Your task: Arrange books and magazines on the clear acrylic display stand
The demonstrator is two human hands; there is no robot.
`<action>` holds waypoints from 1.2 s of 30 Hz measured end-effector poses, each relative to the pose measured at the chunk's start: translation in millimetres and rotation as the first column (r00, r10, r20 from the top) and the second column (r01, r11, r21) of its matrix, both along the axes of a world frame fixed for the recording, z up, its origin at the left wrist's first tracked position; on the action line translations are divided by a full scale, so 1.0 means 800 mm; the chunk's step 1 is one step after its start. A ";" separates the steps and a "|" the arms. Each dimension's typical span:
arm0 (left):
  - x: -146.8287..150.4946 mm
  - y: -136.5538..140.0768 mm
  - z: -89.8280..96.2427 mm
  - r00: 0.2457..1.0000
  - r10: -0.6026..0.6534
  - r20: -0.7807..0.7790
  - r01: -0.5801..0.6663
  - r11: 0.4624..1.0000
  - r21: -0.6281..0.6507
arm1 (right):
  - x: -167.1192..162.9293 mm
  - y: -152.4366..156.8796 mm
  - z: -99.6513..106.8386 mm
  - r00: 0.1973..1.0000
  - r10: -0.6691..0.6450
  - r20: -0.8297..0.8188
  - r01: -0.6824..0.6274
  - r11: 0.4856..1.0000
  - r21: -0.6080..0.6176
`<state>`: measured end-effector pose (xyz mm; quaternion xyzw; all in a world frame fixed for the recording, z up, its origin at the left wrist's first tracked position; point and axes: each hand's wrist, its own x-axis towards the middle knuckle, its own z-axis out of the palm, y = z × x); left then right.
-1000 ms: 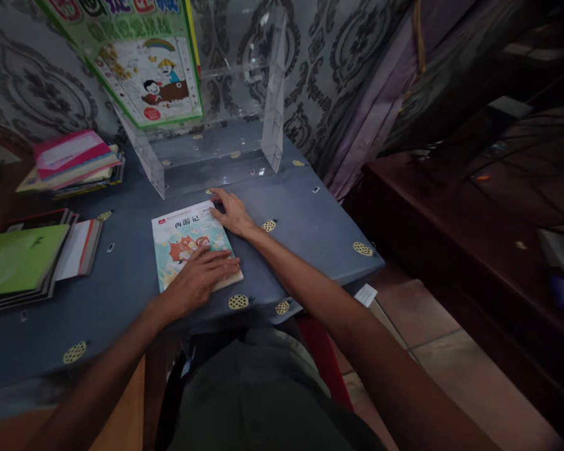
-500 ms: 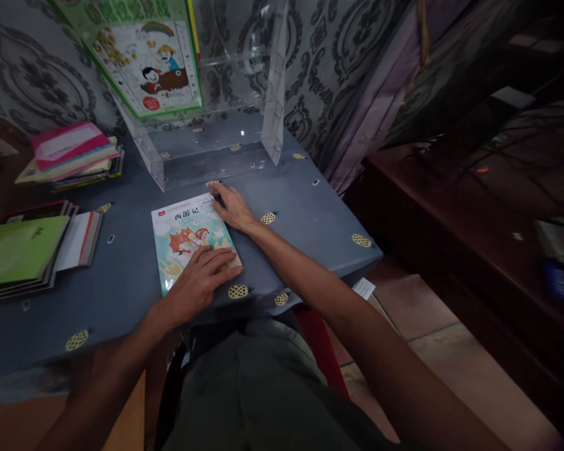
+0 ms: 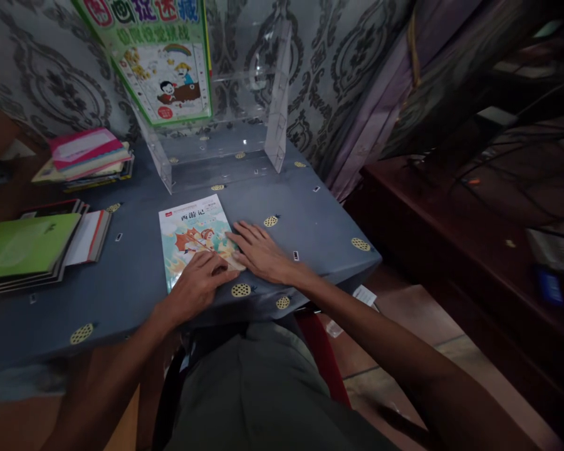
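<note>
A paperback book [image 3: 192, 228] with an illustrated cover and dark Chinese characters lies closed on the blue-grey tablecloth [image 3: 136, 275]. Across its lower part rests my left hand [image 3: 200, 279], fingers stretched out and the thumb apart, partly covering the picture. My right hand [image 3: 263, 254] lies flat at the book's lower right edge, its fingers spread, with the fingertips at the cover's side and the palm on the cloth. Neither hand is wrapped around anything. The book's lower edge is partly hidden by my left hand.
A clear acrylic stand [image 3: 275, 113] holds a green picture book [image 3: 183, 81] at the back. To the left are a stack with a pink book [image 3: 87, 150] and a pile topped by a green book [image 3: 28, 244]. A dark red cabinet [image 3: 404, 219] stands right.
My right hand has moved from the book's upper right corner down its right side to the lower edge. My left hand stays on the cover. The view has shifted slightly.
</note>
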<state>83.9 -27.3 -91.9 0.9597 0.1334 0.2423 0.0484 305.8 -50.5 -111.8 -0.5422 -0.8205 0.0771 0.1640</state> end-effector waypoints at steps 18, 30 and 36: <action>-0.013 -0.016 0.003 1.000 0.021 0.016 -0.021 0.999 0.029 | 0.017 -0.017 0.002 0.996 0.081 0.042 -0.079 0.995 -0.053; -0.082 -0.034 -0.010 0.986 0.150 0.071 -0.151 0.988 0.006 | 0.020 -0.017 0.004 0.993 0.081 0.085 -0.080 0.997 -0.017; -0.091 -0.046 -0.015 0.959 0.258 0.120 -0.259 0.966 -0.004 | -0.035 -0.047 0.016 0.992 0.090 0.086 -0.096 0.993 0.064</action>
